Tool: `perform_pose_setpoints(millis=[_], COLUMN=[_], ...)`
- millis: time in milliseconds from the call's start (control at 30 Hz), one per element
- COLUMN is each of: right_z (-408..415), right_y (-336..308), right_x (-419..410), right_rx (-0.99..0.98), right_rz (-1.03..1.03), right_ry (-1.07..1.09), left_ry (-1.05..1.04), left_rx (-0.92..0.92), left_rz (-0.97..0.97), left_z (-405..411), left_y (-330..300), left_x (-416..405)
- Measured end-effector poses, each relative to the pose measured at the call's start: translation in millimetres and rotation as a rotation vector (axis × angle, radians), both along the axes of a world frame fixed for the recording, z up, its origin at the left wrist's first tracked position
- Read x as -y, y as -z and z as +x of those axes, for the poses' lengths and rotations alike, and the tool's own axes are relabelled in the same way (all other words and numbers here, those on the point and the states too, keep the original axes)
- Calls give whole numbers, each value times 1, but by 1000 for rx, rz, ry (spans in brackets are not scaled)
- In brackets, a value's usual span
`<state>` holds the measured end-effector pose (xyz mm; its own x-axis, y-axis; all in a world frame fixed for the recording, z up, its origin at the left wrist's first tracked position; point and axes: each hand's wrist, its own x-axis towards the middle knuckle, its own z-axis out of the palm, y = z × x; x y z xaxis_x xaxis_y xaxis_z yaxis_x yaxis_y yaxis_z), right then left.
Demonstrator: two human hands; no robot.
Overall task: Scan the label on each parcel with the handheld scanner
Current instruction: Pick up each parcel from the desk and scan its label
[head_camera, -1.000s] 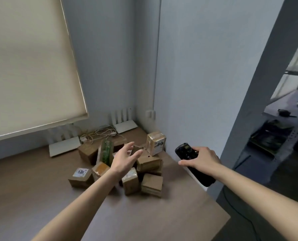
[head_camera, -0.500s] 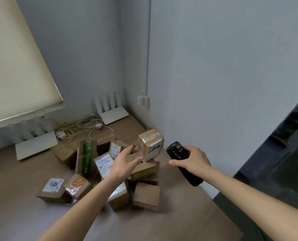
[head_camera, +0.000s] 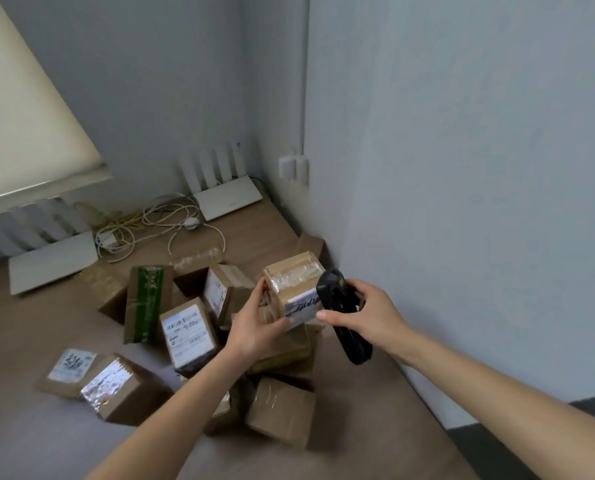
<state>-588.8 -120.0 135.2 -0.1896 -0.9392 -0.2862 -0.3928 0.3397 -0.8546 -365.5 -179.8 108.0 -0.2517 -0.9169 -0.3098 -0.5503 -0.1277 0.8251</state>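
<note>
A pile of several small cardboard parcels (head_camera: 188, 332) lies on the brown table (head_camera: 358, 427) near the wall corner. My left hand (head_camera: 254, 327) grips the top parcel (head_camera: 294, 285), a taped brown box with a white label (head_camera: 303, 304) on its near face, held above the pile. My right hand (head_camera: 369, 313) holds the black handheld scanner (head_camera: 344, 317), whose head sits right against the box's right side by the label. Several other parcels show white labels; one has green tape (head_camera: 147, 299).
Two white routers (head_camera: 226, 199) (head_camera: 51, 259) with upright antennas stand at the back, with tangled cables (head_camera: 157, 220) between them. The grey wall (head_camera: 462, 202) runs close on the right. A roller blind (head_camera: 19, 109) hangs at the left. The table's edge drops off at lower right.
My left hand closed on the top parcel and lifted it slightly. My right hand brought the scanner left, up against that parcel. The view tilted down and closer.
</note>
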Motion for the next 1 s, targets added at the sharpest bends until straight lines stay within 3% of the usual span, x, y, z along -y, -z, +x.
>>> perform_pose_setpoints(millis=[167, 400, 533, 1000], right_z=[-5, 4, 22, 169], right_y=[-8, -39, -61, -165], right_x=[15, 23, 10, -120], right_rx=[104, 183, 199, 19], right_rz=[-17, -88, -115, -193], right_ry=[-12, -8, -35, -212], left_ry=[-14, -128, -103, -124], left_rx=[-29, -279, -308, -401], left_rz=[0, 96, 66, -51], left_z=[3, 10, 35, 191], left_y=[-2, -34, -57, -153], left_x=[13, 6, -10, -145])
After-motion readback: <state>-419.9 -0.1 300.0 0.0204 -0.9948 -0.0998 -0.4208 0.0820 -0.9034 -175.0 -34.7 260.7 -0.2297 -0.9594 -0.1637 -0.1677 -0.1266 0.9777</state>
